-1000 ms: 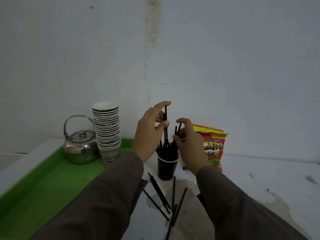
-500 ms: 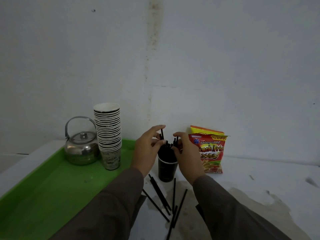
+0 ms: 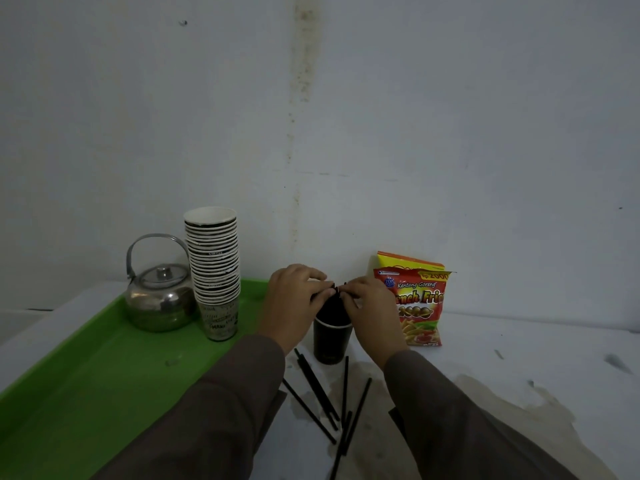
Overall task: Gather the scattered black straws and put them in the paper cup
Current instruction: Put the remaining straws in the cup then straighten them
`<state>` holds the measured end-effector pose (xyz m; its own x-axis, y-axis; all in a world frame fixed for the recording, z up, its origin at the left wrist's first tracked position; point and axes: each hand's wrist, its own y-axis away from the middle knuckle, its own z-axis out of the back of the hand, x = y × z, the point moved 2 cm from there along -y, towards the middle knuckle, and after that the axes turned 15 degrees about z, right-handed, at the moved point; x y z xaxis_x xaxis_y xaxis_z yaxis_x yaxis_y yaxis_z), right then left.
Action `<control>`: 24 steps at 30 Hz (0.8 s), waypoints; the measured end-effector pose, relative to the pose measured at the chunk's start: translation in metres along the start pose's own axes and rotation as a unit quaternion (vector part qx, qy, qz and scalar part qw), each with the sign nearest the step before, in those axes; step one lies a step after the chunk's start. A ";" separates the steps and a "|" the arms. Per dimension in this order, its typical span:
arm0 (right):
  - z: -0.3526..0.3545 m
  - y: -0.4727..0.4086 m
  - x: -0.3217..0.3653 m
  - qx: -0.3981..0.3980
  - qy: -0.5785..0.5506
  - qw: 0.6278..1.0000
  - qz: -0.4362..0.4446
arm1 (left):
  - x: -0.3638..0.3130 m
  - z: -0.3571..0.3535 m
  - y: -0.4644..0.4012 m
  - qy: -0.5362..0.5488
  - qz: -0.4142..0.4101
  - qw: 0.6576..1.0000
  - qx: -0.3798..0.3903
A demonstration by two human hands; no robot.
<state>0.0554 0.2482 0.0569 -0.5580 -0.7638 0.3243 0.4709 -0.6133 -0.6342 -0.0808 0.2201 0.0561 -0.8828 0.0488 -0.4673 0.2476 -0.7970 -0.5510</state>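
A dark paper cup [image 3: 331,341] stands upright on the white counter, holding a bunch of black straws [image 3: 335,299] whose tops show between my hands. My left hand [image 3: 294,306] and my right hand [image 3: 369,308] are cupped over the straw tops from either side, fingertips nearly touching above the cup. Whether either hand pinches a straw is hidden by the fingers. Several loose black straws [image 3: 320,393] lie scattered on the counter in front of the cup, between my sleeves.
A green tray [image 3: 86,386] on the left carries a steel kettle [image 3: 159,299] and a tall stack of paper cups [image 3: 214,271]. A red and yellow snack bag [image 3: 415,299] leans on the wall right of the cup. Stains mark the counter at right.
Both hands have dropped from holding straws high above the cup to pressing down on the straw tops. The straws now sit lower in the cup.
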 end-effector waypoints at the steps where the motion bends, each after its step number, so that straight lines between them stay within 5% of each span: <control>1: 0.000 0.000 -0.001 0.001 0.011 1.000 0.002 | 0.002 -0.001 0.000 -0.022 -0.003 1.000 0.001; 13: 0.034 0.036 0.026 -0.049 -0.054 0.997 -0.039 | -0.013 0.043 0.049 0.124 0.066 0.990 -0.006; 18: 0.011 0.106 0.030 0.079 -0.092 0.988 -0.098 | -0.002 0.027 0.115 0.070 0.148 0.979 0.124; 24: 0.001 0.139 0.030 0.161 -0.030 0.986 -0.017 | 0.003 0.009 0.143 -0.005 0.053 0.982 0.183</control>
<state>0.1048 0.1405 -0.0207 -0.5409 -0.7460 0.3885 0.6503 -0.6638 -0.3694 -0.0517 0.1011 -0.0177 -0.8637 -0.0510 -0.5014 0.1807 -0.9600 -0.2137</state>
